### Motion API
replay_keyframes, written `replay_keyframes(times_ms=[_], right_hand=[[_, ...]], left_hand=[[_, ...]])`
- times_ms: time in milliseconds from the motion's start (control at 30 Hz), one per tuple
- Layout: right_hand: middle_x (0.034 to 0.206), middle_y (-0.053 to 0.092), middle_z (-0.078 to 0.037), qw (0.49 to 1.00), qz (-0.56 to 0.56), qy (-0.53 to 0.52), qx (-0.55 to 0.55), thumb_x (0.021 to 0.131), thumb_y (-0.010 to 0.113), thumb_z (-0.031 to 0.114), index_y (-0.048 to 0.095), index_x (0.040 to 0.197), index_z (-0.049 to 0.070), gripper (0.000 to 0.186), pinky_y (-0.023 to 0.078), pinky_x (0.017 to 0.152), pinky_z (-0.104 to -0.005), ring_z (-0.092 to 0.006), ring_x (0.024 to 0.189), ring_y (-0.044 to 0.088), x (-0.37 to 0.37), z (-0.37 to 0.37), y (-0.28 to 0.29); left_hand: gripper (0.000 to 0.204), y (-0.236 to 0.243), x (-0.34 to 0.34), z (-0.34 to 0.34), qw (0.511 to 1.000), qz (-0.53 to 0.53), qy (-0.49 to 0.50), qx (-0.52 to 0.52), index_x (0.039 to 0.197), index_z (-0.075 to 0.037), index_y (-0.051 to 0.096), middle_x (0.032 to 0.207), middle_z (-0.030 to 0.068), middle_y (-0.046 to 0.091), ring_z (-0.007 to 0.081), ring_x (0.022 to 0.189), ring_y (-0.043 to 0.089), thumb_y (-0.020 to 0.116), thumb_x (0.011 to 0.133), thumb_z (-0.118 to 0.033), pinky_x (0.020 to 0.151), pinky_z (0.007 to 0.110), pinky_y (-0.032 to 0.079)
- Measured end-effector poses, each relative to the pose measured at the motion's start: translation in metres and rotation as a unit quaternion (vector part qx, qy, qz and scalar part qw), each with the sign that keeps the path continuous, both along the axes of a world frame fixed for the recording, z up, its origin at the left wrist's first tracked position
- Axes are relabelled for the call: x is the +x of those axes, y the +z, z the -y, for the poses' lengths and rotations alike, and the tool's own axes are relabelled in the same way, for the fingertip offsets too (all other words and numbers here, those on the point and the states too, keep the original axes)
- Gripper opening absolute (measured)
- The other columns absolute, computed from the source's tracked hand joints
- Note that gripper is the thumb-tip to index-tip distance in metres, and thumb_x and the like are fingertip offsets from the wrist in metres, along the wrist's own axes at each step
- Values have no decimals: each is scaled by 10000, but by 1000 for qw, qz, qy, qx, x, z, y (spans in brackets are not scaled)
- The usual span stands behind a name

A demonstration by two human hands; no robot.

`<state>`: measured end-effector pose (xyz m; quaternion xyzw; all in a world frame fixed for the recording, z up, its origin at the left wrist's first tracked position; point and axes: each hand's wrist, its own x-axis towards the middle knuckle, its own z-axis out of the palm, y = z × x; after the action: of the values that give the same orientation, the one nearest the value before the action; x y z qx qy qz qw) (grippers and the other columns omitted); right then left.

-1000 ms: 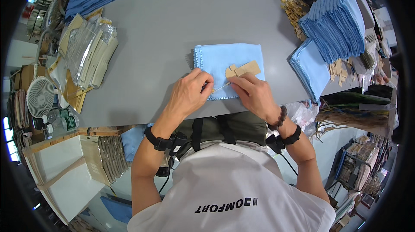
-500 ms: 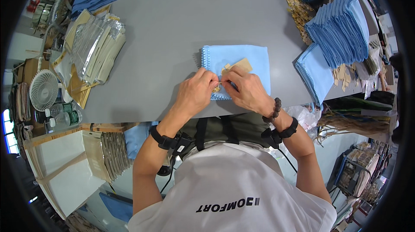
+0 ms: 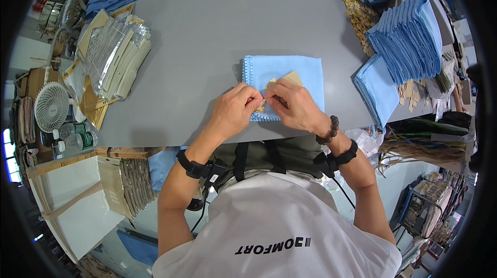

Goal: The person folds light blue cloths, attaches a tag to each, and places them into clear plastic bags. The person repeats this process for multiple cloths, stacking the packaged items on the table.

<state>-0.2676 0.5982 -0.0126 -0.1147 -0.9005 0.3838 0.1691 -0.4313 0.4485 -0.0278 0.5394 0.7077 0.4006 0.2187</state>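
Hands pinch together: left hand (image 3: 233, 110) and right hand (image 3: 293, 106) grip a tan tag (image 3: 288, 77) at the blue cloth (image 3: 295, 68)'s near edge; bare grey table (image 3: 207, 34) beyond.

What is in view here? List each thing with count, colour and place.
folded cloth: one, light blue, table centre, under both hands
paper tag: one, tan, on that cloth
cloth stack: one, blue, table right
single cloth: one, blue, beside the stack
clear bags: a pile, transparent, table left
fan: one, white, far left
table: one, grey
left hand: pinching at the cloth's near edge
right hand: pinching beside it, on the tag
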Motion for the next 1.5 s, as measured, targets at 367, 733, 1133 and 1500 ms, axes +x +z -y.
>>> replay_keyframes(times_ms=[367,733,1133,1500], right_hand=[[931,665,-151,996,51,33,-64,918,668,40,657,986,20,72,540,691,-471,-382,790,666,-2,-5,9],[918,658,-155,999,36,-15,-34,922,673,52,666,988,16,76,539,693,-465,-400,805,662,-3,3,2],[946,656,-151,997,39,44,57,923,659,44,643,956,-1,57,547,654,-486,-409,774,664,-5,1,7],[865,633,-91,967,84,51,-235,987,673,50,690,996,17,38,430,611,-342,-205,677,536,-3,-3,8]], left_hand=[[124,-3,0,3,997,75,9,23,944,-72,653,907,82,672,337,795,687,748,973,-146,679,455,549],[97,-6,3,3,999,-28,24,35,990,-71,638,941,91,673,349,812,683,723,987,-118,687,470,543],[120,-6,2,4,997,-81,-1,20,971,-87,630,925,88,652,351,814,687,734,977,-148,653,482,540],[96,4,-4,5,980,197,31,21,883,-61,762,807,70,670,226,712,652,827,884,-132,639,362,520]])
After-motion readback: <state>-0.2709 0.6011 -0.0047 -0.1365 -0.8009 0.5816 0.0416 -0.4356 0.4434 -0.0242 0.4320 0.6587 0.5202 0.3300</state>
